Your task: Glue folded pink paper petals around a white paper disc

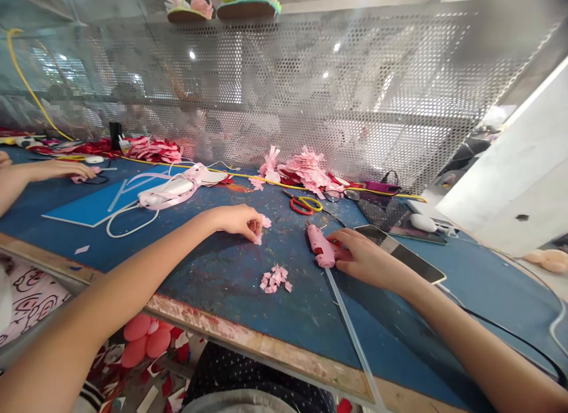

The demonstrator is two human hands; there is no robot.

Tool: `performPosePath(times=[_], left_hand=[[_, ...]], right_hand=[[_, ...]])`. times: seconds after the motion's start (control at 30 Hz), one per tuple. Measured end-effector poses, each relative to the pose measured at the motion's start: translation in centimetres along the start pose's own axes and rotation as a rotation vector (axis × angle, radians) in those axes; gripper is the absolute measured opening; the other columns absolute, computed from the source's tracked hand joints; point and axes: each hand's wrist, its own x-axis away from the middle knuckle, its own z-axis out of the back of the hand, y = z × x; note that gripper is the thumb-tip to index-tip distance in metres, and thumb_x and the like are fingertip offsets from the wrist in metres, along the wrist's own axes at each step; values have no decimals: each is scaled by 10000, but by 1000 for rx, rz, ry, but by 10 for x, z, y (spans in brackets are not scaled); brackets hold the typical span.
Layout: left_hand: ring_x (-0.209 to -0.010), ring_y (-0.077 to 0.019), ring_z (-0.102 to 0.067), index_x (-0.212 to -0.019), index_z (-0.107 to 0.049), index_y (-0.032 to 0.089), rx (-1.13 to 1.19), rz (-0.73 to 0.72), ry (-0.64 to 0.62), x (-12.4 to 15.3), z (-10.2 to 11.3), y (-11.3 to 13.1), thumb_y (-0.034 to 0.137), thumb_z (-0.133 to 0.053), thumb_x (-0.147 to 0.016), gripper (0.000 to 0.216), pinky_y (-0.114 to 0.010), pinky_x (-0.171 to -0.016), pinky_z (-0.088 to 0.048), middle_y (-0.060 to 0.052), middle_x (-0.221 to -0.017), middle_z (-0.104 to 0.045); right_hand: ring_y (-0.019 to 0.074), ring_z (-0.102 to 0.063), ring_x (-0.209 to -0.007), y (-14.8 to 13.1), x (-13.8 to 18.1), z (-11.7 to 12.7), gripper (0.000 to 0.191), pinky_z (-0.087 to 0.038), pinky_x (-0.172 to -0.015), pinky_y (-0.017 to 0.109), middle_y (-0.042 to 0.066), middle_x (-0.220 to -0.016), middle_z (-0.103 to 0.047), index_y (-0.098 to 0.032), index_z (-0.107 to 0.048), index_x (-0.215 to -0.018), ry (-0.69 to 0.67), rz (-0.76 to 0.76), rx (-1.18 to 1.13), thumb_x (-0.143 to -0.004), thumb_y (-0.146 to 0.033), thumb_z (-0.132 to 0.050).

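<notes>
My left hand (239, 219) is closed over the blue tabletop, its fingertips pinching a small pink crinkled piece (265, 221) that looks like paper or cloth. Part of that piece is hidden by the fingers. To the right, my right hand (361, 256) wraps round the handle of a pink hot glue gun (320, 245), which lies on the table with its nozzle pointing away from me. A long clear glue stick (348, 321) runs from its rear end past the table's front edge. Between my hands, nearer to me, lies a small heap of pink scraps (276, 278).
Red-and-yellow-handled scissors (306, 205), pink strip bundles (306, 167) and glasses (341, 196) lie along the back by a perforated metal screen (284, 93). A phone (403, 253) is at right. Left are a blue board (97, 203), white power strip (164, 191) and another person's hand (66, 170).
</notes>
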Motion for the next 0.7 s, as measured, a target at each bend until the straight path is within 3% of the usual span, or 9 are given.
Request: performPosePath(times=[0.17,0.47,0.7], left_hand=[[-583,-118,-568,-634,-668,158,90,-7,38,-1,0,-2,269,-715,-659,123,-192,-547,-355,5,-615,-665],[-631,-131,-618,-712,-639,129,393,70,368,-8,3,-12,212,-720,-649,131,-232,-569,-469,-57,-721,-685],[-699,-131,-655,-869,-656,99,568,106,344,-8,2,-12,211,-645,-737,174,-215,-577,-506,-96,-800,-699]], right_hand=[[248,-585,-941,-2,0,0,297,-434,-815,335,98,-1032,-623,-179,-606,-976,-13,13,30,-691,-200,-529],[216,-596,-819,-10,1,4,256,-428,-707,297,82,-961,-611,-189,-574,-907,41,-44,62,-656,-171,-523],[218,-596,-827,-10,1,3,237,-421,-697,294,73,-944,-619,-198,-568,-937,23,-51,67,-704,-201,-522]])
